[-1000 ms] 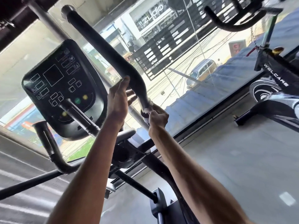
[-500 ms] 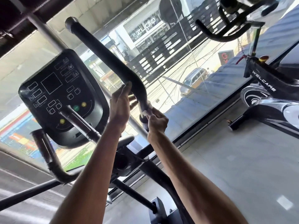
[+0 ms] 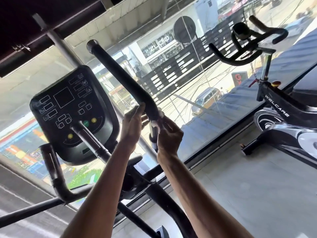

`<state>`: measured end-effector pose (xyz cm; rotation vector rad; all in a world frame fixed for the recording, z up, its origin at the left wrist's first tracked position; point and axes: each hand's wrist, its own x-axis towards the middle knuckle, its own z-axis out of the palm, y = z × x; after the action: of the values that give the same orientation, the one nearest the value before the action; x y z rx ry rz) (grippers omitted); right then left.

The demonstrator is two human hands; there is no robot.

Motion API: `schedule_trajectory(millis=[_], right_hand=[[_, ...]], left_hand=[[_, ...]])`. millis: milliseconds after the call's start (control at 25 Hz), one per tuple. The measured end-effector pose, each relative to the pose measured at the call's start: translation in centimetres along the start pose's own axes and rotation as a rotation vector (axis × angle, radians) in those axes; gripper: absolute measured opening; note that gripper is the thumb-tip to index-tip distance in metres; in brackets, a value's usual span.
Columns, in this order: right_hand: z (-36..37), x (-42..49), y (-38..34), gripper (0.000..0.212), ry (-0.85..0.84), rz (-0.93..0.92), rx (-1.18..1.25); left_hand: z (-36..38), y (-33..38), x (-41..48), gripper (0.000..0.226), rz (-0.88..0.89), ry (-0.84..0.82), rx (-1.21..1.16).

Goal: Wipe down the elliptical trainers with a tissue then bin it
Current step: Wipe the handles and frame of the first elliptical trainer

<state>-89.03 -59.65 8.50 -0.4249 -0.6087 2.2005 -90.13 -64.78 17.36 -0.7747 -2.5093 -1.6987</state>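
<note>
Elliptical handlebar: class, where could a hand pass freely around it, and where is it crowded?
Free: the upper handlebar, from its end cap down to the left hand; the gap between handlebar and console. Crowded: the bend, where the left hand holds the bar and the right hand pinches the tissue.

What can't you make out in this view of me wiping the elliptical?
Tissue: head view, mostly covered by the right hand and the handlebar.
Fingertips of the left hand: head view, partly behind the handlebar.
Console labels: head view, too small and blurred to read.
Elliptical base: head view, cut off by the bottom edge.
</note>
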Motion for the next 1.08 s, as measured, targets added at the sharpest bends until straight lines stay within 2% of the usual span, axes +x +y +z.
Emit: schedule_trajectory(millis=[80,240,320,560,720,880,1080], right_hand=[[0.2,0.2,-1.0,0.012,-0.012,-0.247,-0.17],[0.9,1.2,-3.2,0.014,-0.158,-0.806,-0.473],[2.0,2.3,-4.9,0.016,-0.234,-1.017,-0.606],[0.7,4.9,-7.8,0.029,-0.71,-1.362,-1.02],[2.3,4.9,-9.5,0.025,-0.846,-1.538,-1.182],[1.7,4.9,-9.2,0.033,-1.2,-1.687,-1.422],[2.2,3.5,-8.0,0.039,-1.318,-1.884,-1.827]], left_hand=[[-0.1,0.0,0.1,0.036,-0.018,0.0,-0.009],[0.0,-0.3,0.1,0.047,-0.051,0.042,-0.106],[0.3,-0.5,0.1,0.05,-0.065,0.078,-0.183],[1.1,-2.8,-0.3,0.055,-0.095,0.241,-0.433],[2.5,-5.9,-0.3,0.053,-0.171,0.361,-0.525],[3.5,-9.6,0.7,0.056,-0.232,0.411,-0.559],[5.0,-17.1,4.5,0.052,-0.255,0.43,-0.55]])
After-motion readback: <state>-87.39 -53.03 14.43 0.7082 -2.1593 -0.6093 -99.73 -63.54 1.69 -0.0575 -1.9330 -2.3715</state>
